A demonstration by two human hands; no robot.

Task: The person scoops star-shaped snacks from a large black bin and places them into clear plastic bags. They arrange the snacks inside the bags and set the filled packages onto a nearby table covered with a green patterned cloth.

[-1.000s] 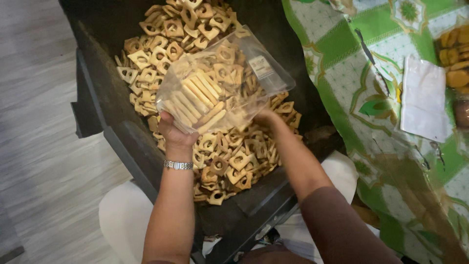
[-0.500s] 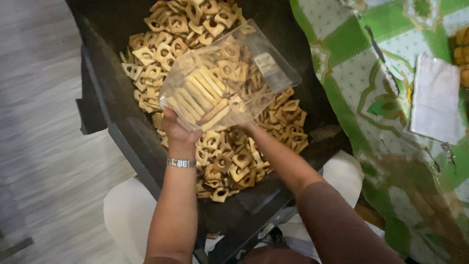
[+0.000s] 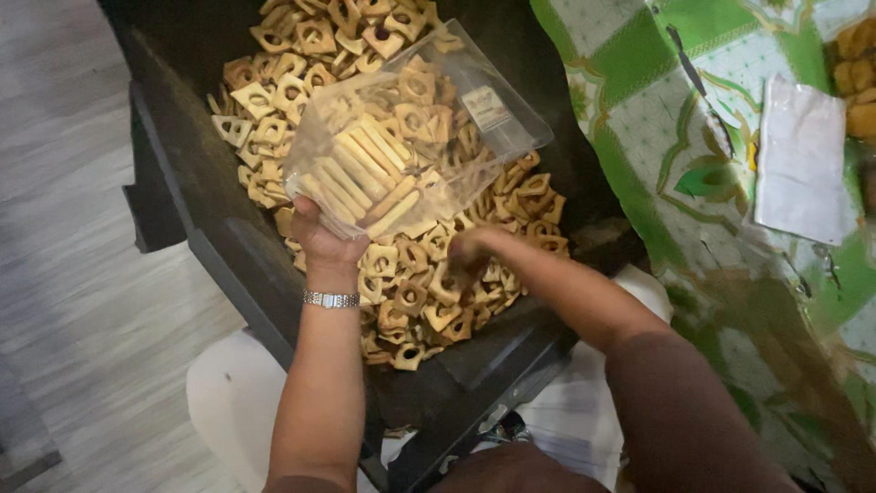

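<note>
My left hand [image 3: 321, 239], with a metal watch on its wrist, grips the lower corner of a clear plastic bag [image 3: 411, 128] and holds it up over a black crate [image 3: 196, 196]. Inside the bag lie several pale stick-shaped biscuits [image 3: 360, 178] in a row, with a few ring-holed ones behind them. The crate is heaped with tan, square and triangular biscuits [image 3: 415, 292] that have a hole in the middle. My right hand [image 3: 470, 251] is down among these biscuits just below the bag, blurred, its fingers curled; whether it holds any cannot be made out.
A green and white patterned cloth [image 3: 693, 137] covers the surface to the right, with a white paper sheet [image 3: 803, 160] on it and more biscuits [image 3: 858, 78] at the far right edge. Grey wood-look floor [image 3: 73, 301] lies on the left. A white seat [image 3: 228, 402] shows below.
My right hand has dropped from the bag's underside into the biscuit heap. The left hand still holds the bag in much the same place.
</note>
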